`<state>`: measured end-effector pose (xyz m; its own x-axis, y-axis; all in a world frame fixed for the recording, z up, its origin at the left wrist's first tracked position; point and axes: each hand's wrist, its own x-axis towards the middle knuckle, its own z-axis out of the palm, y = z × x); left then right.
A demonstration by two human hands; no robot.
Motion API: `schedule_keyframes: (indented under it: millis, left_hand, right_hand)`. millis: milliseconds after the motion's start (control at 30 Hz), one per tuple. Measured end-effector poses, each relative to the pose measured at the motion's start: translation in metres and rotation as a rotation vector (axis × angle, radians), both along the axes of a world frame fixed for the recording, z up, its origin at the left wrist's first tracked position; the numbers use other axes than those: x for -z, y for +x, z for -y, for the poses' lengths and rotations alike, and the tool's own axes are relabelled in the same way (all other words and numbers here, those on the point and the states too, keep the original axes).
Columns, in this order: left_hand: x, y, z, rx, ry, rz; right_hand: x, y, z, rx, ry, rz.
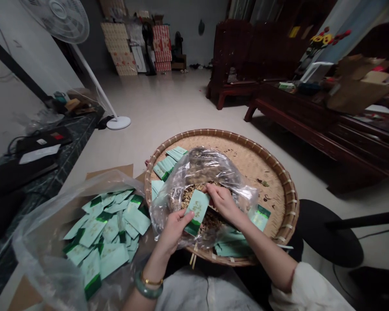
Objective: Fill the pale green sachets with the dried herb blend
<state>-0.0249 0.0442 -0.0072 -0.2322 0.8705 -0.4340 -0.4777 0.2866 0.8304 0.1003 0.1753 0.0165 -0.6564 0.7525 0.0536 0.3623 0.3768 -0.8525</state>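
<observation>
My left hand [175, 229] grips a light green packet [196, 211] by its lower left edge, thumb on the printed front. At the packet's upper right corner, the fingers of my right hand [223, 202] are pinched closed on its edge. Both are above an open clear plastic bag [210, 162] that holds a loose, dried, brown and pale mixture [189, 193]. This bag rests on a round woven bamboo tray [280, 172]. Stacks of similar green packets [166, 166] lie on the tray's left side, with more [233, 244] under my right forearm.
A large plastic bag [35, 242] full of green packets stands at the left. Two pale sticks [193, 258] poke out over the tray's near rim. A white standing fan [118, 122] is at the left, a dark wooden table [288, 103] at the right, a black round base [330, 233] beside the tray.
</observation>
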Motion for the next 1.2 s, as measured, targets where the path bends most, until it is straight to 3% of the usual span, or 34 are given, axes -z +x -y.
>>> schedule_keyframes:
  millis: [167,300,400,500,633,767,900,1033,1200]
  left_hand:
    - [-0.003,-0.002,0.002,-0.121,-0.035,0.116]
    - [-0.006,-0.003,0.005,-0.119,-0.030,0.151]
    - [-0.010,-0.002,0.008,-0.106,-0.017,0.148]
    - [-0.011,-0.002,0.014,-0.116,0.016,0.132]
    - [-0.010,-0.003,0.019,-0.113,0.048,0.101]
    - [-0.007,-0.002,0.018,-0.088,0.065,0.073]
    - [-0.006,-0.001,0.018,-0.043,0.078,0.066]
    - [-0.007,-0.001,0.019,0.038,0.072,0.039]
    - [-0.010,0.000,0.019,0.134,0.055,0.007]
  right_hand:
    - [0.022,0.032,0.006,-0.035,0.410,0.535]
    - [0.043,0.038,0.015,0.000,0.470,0.652]
    - [0.046,0.036,0.014,0.002,0.451,0.678]
    - [0.041,0.041,0.006,-0.010,0.344,0.591]
    - [0.023,0.060,-0.010,-0.018,0.091,0.307]
    - [0.004,0.073,-0.015,-0.027,-0.274,0.162]
    - [-0.009,0.069,-0.008,-0.175,-0.612,0.033]
    - [-0.015,0.058,0.000,-0.263,-0.703,0.004]
    - [-0.018,0.049,0.002,-0.282,-0.635,0.047]
